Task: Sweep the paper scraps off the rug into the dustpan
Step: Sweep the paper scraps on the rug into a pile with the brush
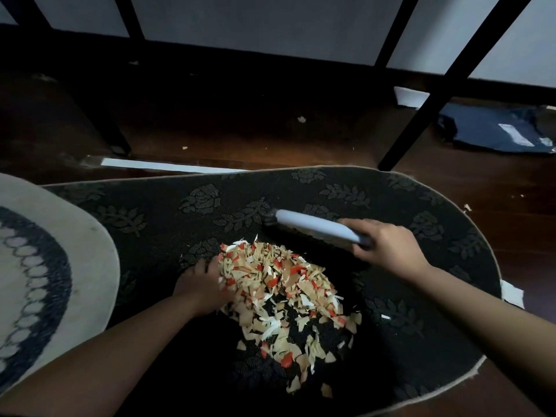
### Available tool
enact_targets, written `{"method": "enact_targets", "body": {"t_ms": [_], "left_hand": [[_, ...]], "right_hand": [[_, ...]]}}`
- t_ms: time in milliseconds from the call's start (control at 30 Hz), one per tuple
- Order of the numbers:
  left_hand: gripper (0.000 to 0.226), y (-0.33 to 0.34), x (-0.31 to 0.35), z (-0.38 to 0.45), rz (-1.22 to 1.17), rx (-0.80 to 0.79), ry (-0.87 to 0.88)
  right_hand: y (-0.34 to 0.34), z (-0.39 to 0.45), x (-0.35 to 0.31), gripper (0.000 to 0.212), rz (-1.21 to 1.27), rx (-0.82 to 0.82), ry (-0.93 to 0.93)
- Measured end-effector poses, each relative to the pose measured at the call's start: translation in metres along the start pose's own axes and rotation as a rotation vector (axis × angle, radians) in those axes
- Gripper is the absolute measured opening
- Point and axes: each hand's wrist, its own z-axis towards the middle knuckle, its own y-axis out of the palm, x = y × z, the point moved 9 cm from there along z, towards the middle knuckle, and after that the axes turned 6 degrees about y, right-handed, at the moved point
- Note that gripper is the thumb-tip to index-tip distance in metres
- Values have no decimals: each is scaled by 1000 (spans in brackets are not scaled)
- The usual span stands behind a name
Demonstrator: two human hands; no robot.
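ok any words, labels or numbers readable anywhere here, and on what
None can be read.
Dark blue bag on the floor at the far right: it bears a white label with print, too small and blurred to read.
Brush, rug and paper scraps: no text visible.

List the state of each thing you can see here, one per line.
Paper scraps: heaped on the dark rug.
Dark rug: flat, far edge overlapping the floor.
Brush: gripped, bristles on the rug behind the heap.
Right hand: gripping the brush.
Left hand: resting against the heap's left side.
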Motion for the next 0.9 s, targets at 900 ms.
{"method": "enact_targets", "body": {"t_ms": [900], "left_hand": [[83, 3, 150, -128, -43, -58, 169]], "right_hand": [[-13, -218, 97, 43, 224, 6, 915]]}}
